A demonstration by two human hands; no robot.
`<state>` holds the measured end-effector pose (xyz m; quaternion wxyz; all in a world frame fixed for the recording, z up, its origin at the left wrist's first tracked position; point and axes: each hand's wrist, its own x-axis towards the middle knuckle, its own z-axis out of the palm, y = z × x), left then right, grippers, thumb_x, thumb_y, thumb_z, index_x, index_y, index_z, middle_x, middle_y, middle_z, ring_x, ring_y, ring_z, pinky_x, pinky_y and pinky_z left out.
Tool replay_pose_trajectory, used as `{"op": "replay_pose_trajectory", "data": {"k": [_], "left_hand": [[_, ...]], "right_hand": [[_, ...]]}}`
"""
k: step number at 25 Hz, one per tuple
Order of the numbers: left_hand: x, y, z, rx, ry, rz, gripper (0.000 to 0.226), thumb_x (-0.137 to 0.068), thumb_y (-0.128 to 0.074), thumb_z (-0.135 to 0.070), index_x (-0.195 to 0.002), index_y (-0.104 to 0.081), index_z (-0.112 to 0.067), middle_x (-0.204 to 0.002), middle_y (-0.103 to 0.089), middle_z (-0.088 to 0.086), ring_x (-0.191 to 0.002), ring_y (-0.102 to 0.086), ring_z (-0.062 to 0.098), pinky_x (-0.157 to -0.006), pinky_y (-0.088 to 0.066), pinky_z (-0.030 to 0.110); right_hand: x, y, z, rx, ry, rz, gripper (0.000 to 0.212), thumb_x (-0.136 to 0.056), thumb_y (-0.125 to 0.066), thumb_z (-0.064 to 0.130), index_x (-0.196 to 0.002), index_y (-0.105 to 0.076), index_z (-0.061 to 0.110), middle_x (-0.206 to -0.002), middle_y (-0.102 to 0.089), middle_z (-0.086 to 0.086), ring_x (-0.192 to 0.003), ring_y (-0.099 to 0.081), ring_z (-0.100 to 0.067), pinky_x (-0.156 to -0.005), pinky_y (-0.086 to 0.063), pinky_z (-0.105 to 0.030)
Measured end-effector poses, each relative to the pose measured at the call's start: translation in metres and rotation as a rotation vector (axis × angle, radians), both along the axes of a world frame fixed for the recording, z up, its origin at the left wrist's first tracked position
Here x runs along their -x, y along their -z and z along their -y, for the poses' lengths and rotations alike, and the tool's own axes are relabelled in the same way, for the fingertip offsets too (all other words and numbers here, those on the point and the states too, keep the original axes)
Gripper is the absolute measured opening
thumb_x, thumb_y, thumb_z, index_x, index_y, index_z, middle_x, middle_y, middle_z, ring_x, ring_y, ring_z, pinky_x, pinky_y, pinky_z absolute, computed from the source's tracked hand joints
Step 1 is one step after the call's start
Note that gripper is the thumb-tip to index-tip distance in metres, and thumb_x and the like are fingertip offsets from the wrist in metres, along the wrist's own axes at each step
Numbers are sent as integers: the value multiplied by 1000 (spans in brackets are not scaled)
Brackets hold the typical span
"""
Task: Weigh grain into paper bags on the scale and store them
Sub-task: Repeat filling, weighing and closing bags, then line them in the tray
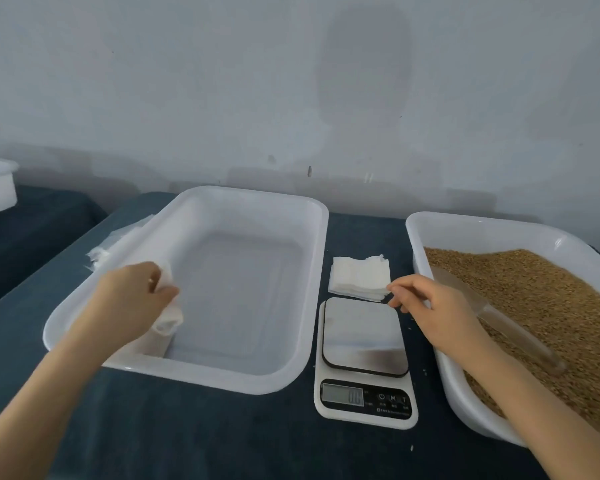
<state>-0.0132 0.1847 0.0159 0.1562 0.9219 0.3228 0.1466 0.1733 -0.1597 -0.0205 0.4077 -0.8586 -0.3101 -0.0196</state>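
Step in hand: storing — the left hand (132, 296) is closed around a filled white paper bag (167, 317) and holds it low inside the large white rectangular plastic tub (312, 244), near its left wall; whether the bag touches the floor, I cannot tell.
Right hand (426, 306): fingers pinched at the near right corner of the stack of flat white paper bags (359, 277), apparently picking off the top one — a firm grip is not clear.
Scale: the small white digital kitchen scale with a steel platform (364, 336) stands bare between the tubs, just in front of the stack.
Grain: brown grain (534, 299) fills the white plastic tub on the right (426, 233), with a clear plastic scoop (513, 327) lying on it.
Next move: probably let go of the stored bag, open the new one and stand it on the platform.
Edges and room: the storage tub is otherwise bare, so there is ample room; the dark blue table (222, 434) is open in front, but the gap around the scale is narrow.
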Motion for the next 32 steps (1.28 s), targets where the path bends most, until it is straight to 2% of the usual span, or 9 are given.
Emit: {"op": "replay_pose_trajectory", "data": {"k": [4, 8, 11, 15, 19, 21, 23, 27, 32], "left_hand": [[9, 15, -20, 54, 67, -342, 25, -86, -64, -31, -67, -54, -19, -71, -56, -4, -66, -50, 12, -57, -32, 27], [4, 31, -37, -44, 35, -590, 18, -87, -59, -37, -79, -55, -22, -83, -56, -6, -78, -53, 13, -72, -41, 27], [1, 36, -48, -12, -47, -586, 15, -84, -61, -33, -80, -58, -19, -80, -59, -2, -72, -58, 14, -72, -50, 31], [-2, 31, -41, -24, -63, -673, 22, -85, -62, -39, -91, -55, -19, -86, -60, -4, -78, -60, 14, -74, -51, 31], [-30, 2, 17, -363, -67, -467, 29, -95, -48, -42, -111, -46, -18, -95, -57, 0, -92, -61, 24, -68, -42, 28], [-67, -10, 61, -435, 46, -325, 24, -97, -44, -37, -117, -48, -22, -107, -63, 2, -102, -62, 26, -72, -41, 30], [-115, -16, 108, -429, 242, -289, 17, -97, -45, -24, -110, -55, -24, -105, -65, 1, -98, -64, 26, -67, -38, 28], [-203, 10, 181, -508, 650, -409, 14, -96, -49, -13, -104, -61, -14, -100, -66, 4, -90, -64, 24, -64, -37, 29], [-253, 52, 189, -380, 722, -635, 24, -92, -50, -6, -116, -54, -6, -115, -59, 10, -101, -58, 28, -76, -43, 33]], "right_hand": [[-1, 0, 1, 23, 7, 6, 12, -93, -54, 28, -96, -65, 26, -76, -68, 18, -77, -59, 12, -68, -40, 1], [-2, 0, 2, 25, 5, 8, 12, -93, -54, 27, -96, -65, 25, -76, -67, 17, -77, -59, 11, -68, -40, 0], [-1, 0, 2, 27, 6, 15, 11, -93, -54, 28, -95, -65, 27, -75, -67, 18, -78, -59, 11, -69, -41, -1], [-2, 1, 1, 31, 5, 28, 10, -93, -53, 29, -94, -63, 30, -75, -66, 19, -78, -59, 9, -68, -42, -2], [-2, 0, 2, 27, 4, 42, 11, -94, -51, 29, -95, -62, 31, -75, -65, 22, -72, -61, 1, -65, -48, -9], [-2, 1, 2, 28, 8, 31, 12, -94, -51, 29, -95, -61, 33, -75, -65, 22, -69, -62, -6, -64, -51, -17], [-3, 1, 2, 16, 17, 19, 12, -94, -51, 29, -94, -62, 33, -74, -65, 21, -64, -62, -12, -62, -51, -23], [-5, 1, 4, -5, 15, 34, 15, -95, -51, 25, -92, -65, 26, -74, -66, 18, -66, -62, -7, -63, -50, -25], [-6, 2, 3, 7, -35, 62, 16, -97, -50, 24, -95, -66, 23, -74, -65, 17, -68, -62, -4, -63, -49, -17]]}}
